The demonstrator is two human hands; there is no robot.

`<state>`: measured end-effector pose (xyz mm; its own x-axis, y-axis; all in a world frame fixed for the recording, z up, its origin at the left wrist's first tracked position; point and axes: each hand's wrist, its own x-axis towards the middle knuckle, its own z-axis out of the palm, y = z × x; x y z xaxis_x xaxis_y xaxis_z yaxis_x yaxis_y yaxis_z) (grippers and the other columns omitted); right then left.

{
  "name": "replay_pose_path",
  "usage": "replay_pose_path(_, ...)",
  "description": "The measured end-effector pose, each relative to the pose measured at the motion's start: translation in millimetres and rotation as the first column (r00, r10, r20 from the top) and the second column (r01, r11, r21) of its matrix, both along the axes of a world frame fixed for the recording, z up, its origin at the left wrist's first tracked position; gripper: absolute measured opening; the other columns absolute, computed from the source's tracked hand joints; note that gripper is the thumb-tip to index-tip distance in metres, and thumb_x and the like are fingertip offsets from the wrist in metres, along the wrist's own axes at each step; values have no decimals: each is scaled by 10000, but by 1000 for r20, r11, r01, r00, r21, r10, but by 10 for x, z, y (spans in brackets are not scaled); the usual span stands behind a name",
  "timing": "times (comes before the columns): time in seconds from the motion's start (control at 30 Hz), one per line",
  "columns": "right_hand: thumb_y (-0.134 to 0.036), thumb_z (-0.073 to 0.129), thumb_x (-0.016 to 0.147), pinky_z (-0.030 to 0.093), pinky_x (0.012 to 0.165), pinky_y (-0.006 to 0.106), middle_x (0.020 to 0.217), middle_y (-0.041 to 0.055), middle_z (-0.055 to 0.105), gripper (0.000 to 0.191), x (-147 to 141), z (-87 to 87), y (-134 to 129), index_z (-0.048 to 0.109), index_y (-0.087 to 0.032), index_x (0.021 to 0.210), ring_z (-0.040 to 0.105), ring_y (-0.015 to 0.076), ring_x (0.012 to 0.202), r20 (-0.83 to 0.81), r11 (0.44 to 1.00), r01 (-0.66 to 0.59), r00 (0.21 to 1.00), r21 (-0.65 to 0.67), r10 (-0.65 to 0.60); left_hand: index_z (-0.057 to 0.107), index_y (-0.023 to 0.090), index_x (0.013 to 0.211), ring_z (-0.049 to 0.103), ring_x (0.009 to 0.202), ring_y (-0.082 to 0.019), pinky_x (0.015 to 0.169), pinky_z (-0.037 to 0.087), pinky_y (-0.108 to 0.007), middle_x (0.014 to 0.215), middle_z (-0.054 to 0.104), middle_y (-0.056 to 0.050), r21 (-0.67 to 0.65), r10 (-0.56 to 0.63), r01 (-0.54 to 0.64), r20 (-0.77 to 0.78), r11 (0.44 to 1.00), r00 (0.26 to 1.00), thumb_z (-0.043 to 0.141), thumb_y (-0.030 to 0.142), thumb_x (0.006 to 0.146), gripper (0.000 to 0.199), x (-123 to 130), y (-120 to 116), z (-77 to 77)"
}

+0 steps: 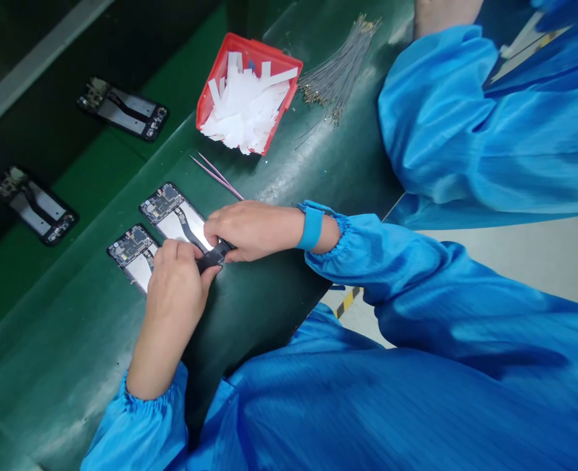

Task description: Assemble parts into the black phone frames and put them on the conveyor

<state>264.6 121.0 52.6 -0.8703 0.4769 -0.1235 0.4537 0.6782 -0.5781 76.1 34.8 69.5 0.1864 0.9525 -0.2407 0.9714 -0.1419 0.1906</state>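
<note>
The opened phone (173, 212) lies on the green surface (63, 366), back cover off, and both hands meet at its near end, so the step in hand looks like seating a dark strip there. The right hand (249, 229) and left hand (178, 284) have their fingers pinched narrow on that strip (213, 256). A second opened phone (134, 252) lies just beside, at about eight o'clock, and a red bin (210, 85) of white slips sits at one o'clock; the next move probably calls for steady downward pressure.

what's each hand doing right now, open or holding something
Left hand: closed, fingertips pinching the near end of the opened phone on the green bench.
Right hand: closed, pressing on the same end of that phone.
</note>
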Motion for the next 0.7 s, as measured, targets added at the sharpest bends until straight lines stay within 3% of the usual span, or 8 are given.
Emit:
replay_pose_path(0.3,-215,707,892,434,734,352,979,108,733,156,-112,221,-35,686,-138,1026,684,275,916,187,986,-44,982,163,13,625,168,987,605,1024,-317,918,542,-460,1023,576,-95,-12,-51,51,-23,999,998,798,311,837,269,-3,56,19)
replay_pose_path(0.47,-228,860,748,469,765,365,864,51,713,238,-213,211,68,696,-163,906,697,284,908,211,990,-81,976,113,56,634,154,969,599,1033,-331,931,529,-470,1048,580,-122,-78,-43,42,-15,996,999,801,321,821,278,-5,109,33)
replay_pose_path(0.7,-239,937,682,463,759,373,863,89,737,367,-238,186,131,686,-106,915,696,298,883,219,985,-122,971,126,92,640,152,989,602,1026,-330,923,535,-465,1044,573,-119,-96,-61,58,-35,994,998,793,325,826,282,7,141,50)
